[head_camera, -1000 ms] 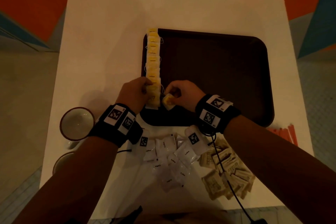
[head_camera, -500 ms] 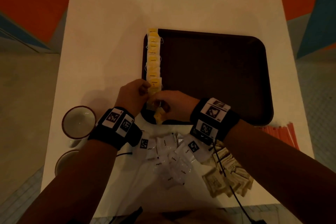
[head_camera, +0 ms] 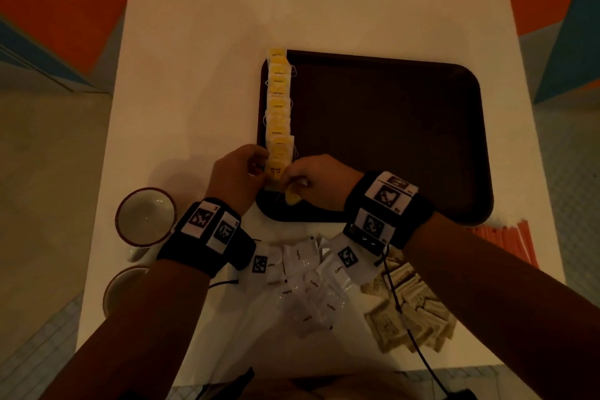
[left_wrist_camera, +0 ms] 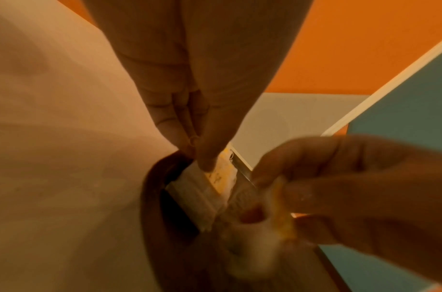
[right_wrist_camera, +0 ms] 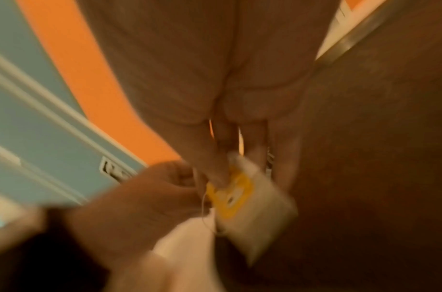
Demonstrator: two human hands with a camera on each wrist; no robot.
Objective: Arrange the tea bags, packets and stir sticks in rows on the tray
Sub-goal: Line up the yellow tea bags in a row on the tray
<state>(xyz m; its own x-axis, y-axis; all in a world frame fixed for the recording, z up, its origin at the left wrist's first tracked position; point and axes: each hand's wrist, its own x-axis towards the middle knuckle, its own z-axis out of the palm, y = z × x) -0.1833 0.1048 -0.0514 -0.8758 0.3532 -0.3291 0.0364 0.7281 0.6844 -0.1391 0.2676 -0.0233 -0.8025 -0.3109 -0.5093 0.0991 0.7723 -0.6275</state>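
A dark brown tray (head_camera: 389, 140) lies on the white table (head_camera: 201, 42). Several yellow tea bags (head_camera: 277, 107) form an overlapping row along its left edge. My left hand (head_camera: 259, 169) pinches the nearest tea bag of the row (left_wrist_camera: 222, 175) with thumb on top (left_wrist_camera: 207, 164). My right hand (head_camera: 293, 182) pinches a loose yellow tea bag (head_camera: 292, 196) just beside the row's near end, over the tray's near-left corner. In the right wrist view the right hand's fingertips (right_wrist_camera: 222, 177) grip that tea bag (right_wrist_camera: 237, 195), which is blurred.
White packets (head_camera: 305, 273) lie heaped near the table's front edge, brown packets (head_camera: 406, 312) to their right. Orange stir sticks (head_camera: 506, 243) lie right of the tray's near corner. Two cups (head_camera: 146, 216) (head_camera: 123, 289) stand at the left.
My right hand has carried the loose tea bag left and nearer, from beside the row to its near end. The left hand has stayed on the last tea bag.
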